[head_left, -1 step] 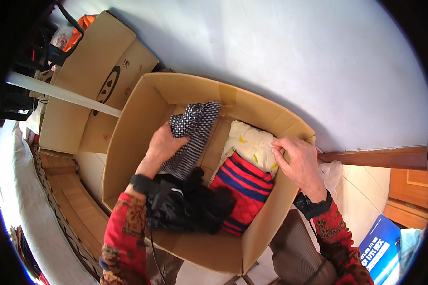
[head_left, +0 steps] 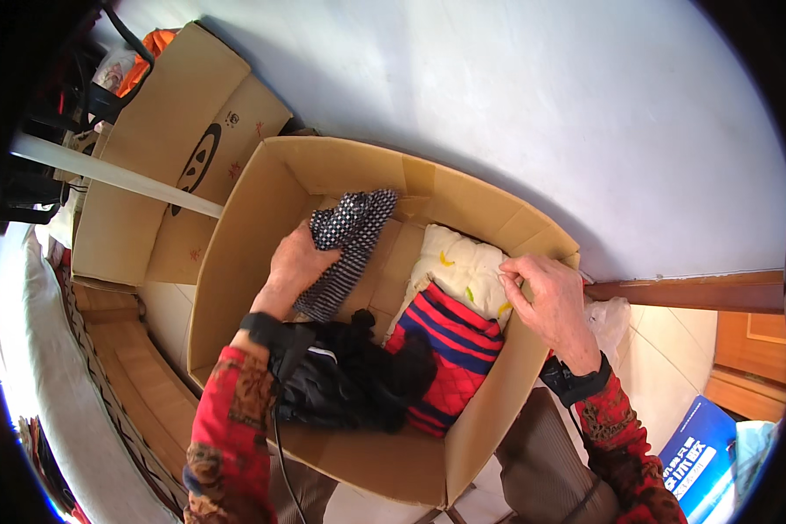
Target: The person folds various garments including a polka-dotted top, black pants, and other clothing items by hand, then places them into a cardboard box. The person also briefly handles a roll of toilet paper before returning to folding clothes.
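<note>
- Gripping the black-and-white patterned cloth (head_left: 358, 237), the left hand (head_left: 297, 266) has its thumb and fingers closed on 1 edge, inside the cardboard box (head_left: 236, 262).
- The right hand (head_left: 546, 297) curls at the cream cloth (head_left: 450, 258), thumb near fingertips; from here I can't tell whether it pinches any fabric.
- Between the 2 forearms, black clothing (head_left: 345, 375) lies heaped against the red cloth with navy stripes (head_left: 454, 327), also in the box.
</note>
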Motion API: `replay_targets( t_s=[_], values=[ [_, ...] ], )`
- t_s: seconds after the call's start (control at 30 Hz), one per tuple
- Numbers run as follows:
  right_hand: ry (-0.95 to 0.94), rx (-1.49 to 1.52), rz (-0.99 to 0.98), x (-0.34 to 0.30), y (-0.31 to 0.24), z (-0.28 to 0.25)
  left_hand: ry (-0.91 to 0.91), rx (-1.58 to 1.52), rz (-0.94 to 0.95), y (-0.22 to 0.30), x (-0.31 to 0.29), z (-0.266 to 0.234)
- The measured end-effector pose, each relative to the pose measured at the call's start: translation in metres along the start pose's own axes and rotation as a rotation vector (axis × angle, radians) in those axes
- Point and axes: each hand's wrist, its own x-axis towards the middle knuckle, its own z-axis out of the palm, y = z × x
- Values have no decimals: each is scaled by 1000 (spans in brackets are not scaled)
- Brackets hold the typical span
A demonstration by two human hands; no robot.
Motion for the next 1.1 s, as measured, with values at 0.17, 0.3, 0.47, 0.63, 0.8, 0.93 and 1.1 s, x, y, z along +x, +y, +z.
replay_targets(
  t_s=[0.17, 0.3, 0.47, 0.63, 0.8, 0.93, 1.1],
  values=[
    [-19, -39, -4, -1, 0, 0, 41, 149, -160, -49, 40, 48],
    [-29, -57, 2, -1, 1, 1, 146, 67, -246, -77, 34, 86],
    [-42, -71, -9, 0, 0, 2, 175, 110, -271, -95, 28, 108],
    [-63, -71, -1, 1, -1, 1, 183, 191, -337, -98, 37, 115],
    [-52, -79, -9, 1, -1, 2, 80, 174, -335, -104, 51, 102],
    [-56, -93, -7, 1, -1, 1, 37, 170, -248, -98, 48, 93],
    [-51, -85, 2, 0, -2, 2, -181, -432, -16, -57, 15, 111]
  ],
)
